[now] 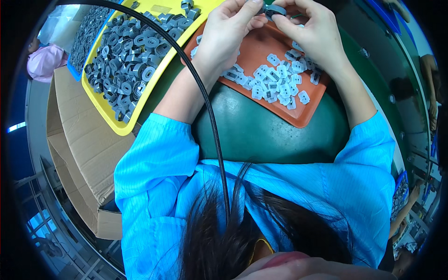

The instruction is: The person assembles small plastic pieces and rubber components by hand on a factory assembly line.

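Observation:
Both my hands meet at the top of the head view, above an orange-brown tray (298, 119). Between their fingertips is a small dark grey ring-shaped part (275, 10), partly hidden by the fingers. My right hand (317, 35) pinches it with thumb and fingers, and my left hand (226, 35) closes on its left side. Many small whitish translucent plastic pieces (273, 84) lie heaped in the tray below. To the left, a yellow tray (122, 127) holds a large pile of similar dark grey oval ring parts (140, 51).
A blue bin (74, 72) of small dark parts stands beyond the yellow tray. An open cardboard box (84, 140) sits at my left. A black cable (205, 93) hangs across the view. A person in pink (44, 63) is at far left; other people's arms (428, 79) show at far right.

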Available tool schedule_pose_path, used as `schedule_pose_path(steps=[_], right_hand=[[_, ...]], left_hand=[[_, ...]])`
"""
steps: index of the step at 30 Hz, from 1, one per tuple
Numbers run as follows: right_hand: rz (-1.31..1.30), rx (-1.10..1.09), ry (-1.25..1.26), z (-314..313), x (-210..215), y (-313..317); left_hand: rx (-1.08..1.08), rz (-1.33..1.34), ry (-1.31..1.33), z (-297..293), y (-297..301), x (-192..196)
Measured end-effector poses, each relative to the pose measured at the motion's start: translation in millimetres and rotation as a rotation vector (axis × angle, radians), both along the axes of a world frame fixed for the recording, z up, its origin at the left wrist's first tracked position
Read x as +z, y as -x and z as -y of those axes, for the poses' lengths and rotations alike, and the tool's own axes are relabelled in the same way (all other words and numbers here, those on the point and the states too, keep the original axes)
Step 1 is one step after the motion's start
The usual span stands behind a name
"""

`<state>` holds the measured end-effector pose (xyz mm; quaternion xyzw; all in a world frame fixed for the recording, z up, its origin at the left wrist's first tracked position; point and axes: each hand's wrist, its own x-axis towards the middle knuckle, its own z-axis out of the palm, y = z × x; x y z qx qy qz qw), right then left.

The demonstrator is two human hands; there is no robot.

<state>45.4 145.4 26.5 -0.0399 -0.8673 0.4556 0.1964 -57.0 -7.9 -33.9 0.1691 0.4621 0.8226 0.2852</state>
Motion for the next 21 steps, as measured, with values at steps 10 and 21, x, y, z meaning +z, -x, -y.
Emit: schedule_pose_path(steps=[10,21], right_hand=[[0.040,0.283,0.761,-38.2,-25.3,22.3],[-0.094,-0.153,-0.479,-64.3,-20.3,14.0]], left_hand=[[-0.193,0.015,-0.085,8.7,7.4,12.0],[-0.191,0.046,0.019,14.3,15.8,12.8]])
